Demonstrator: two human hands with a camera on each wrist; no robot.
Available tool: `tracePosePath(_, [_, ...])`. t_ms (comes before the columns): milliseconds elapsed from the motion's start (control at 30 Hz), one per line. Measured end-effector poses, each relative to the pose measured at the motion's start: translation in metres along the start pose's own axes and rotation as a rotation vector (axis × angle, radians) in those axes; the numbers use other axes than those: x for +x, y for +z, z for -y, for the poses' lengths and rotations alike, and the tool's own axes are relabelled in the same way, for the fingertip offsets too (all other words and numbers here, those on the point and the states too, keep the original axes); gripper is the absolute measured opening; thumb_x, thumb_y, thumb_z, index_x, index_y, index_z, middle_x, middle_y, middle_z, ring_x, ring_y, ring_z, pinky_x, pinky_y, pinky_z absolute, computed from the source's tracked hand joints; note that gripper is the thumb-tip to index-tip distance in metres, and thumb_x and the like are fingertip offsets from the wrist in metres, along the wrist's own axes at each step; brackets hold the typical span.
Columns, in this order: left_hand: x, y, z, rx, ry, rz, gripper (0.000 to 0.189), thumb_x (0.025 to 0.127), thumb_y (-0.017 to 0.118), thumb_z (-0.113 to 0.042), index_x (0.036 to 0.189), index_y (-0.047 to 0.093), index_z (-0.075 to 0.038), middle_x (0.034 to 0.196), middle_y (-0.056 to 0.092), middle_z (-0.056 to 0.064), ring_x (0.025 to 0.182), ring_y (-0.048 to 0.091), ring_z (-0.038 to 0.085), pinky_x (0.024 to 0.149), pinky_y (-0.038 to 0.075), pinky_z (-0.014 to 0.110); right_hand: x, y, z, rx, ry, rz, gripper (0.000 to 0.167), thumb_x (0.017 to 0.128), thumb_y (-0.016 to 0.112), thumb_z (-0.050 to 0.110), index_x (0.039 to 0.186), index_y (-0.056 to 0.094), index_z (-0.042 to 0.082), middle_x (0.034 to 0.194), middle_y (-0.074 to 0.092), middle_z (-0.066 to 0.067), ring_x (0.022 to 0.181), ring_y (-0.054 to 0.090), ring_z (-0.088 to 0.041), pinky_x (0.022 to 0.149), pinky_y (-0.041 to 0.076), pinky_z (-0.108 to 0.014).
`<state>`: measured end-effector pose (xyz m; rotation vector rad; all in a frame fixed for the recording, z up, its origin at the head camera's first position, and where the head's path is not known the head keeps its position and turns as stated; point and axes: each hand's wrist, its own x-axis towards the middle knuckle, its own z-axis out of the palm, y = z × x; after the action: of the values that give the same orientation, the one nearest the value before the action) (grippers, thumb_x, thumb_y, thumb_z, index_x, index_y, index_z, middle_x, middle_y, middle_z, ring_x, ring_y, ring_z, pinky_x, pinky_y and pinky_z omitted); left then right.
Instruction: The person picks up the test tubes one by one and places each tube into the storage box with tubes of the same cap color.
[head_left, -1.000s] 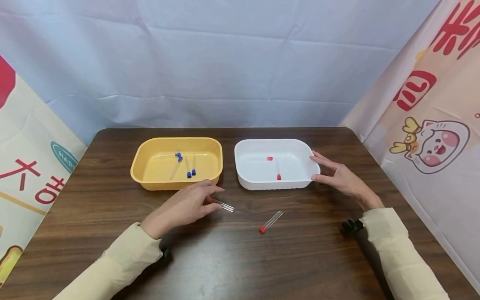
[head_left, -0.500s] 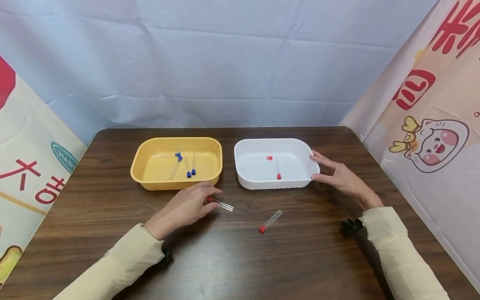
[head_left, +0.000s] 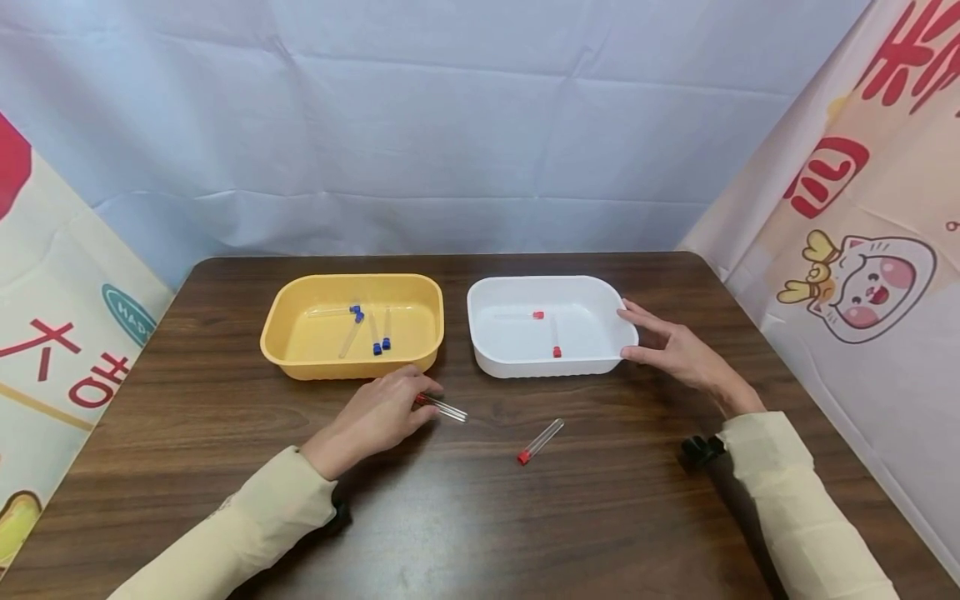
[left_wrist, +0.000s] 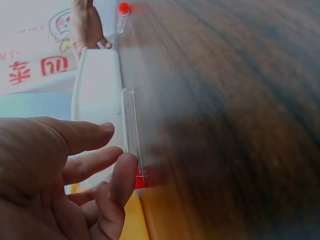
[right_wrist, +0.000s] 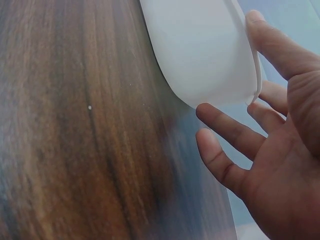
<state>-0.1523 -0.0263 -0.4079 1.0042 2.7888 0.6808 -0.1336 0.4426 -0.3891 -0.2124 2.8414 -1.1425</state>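
Observation:
In the head view my left hand [head_left: 378, 417] is held over the table by the yellow tray's near right corner. Its fingers are loosely bent, thumb apart from them, beside a clear test tube with a red cap [head_left: 447, 409]; the fingers partly hide that cap. The left wrist view shows the red cap [left_wrist: 140, 181] just past the fingertips. My right hand [head_left: 686, 358] rests at the right end of the white tray [head_left: 547, 369], thumb and fingers spread along its rim. Another red-capped test tube [head_left: 540, 442] lies on the table between the hands.
Two red-capped tubes lie inside the white tray. The yellow tray [head_left: 273, 346], to its left, has several blue-capped tubes [head_left: 377, 343] in it. Both trays stand toward the back of the brown table [head_left: 480, 533], before a pale curtain [head_left: 450, 125].
My left hand has shifted very slightly toward the right and its fingers have drawn closer to the nearby tube. The right hand stays at the white tray.

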Motion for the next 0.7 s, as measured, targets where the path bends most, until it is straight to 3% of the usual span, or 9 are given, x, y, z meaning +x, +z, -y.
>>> tracePosePath(267, [-0.0002, 0.0048, -0.0001, 0.016, -0.037, 0.01, 0.016, 0.093, 0.079, -0.024, 0.106, 0.077, -0.014, 0.09, 0.061, -0.002, 0.08, 0.055, 0.014, 0.069, 0.049, 0.036, 0.0002, 0.0004, 0.0002, 0.003, 0.006, 0.003, 0.074, 0.097, 0.077, 0.027, 0.16, 0.041, 0.013, 0.171, 0.021, -0.003, 0.155, 0.016, -0.037, 0.116, 0.022, -0.067])
tracePosePath(700, [-0.0007, 0.0071, -0.0011, 0.0, -0.072, 0.051, 0.012, 0.092, 0.081, -0.028, 0.09, 0.072, -0.02, 0.074, 0.062, -0.014, 0.073, 0.059, 0.008, 0.066, 0.051, 0.035, 0.0001, 0.0007, -0.0001, -0.008, 0.003, 0.006, 0.074, 0.097, 0.076, 0.027, 0.161, 0.04, 0.014, 0.171, 0.02, -0.005, 0.155, 0.016, -0.037, 0.116, 0.023, -0.065])
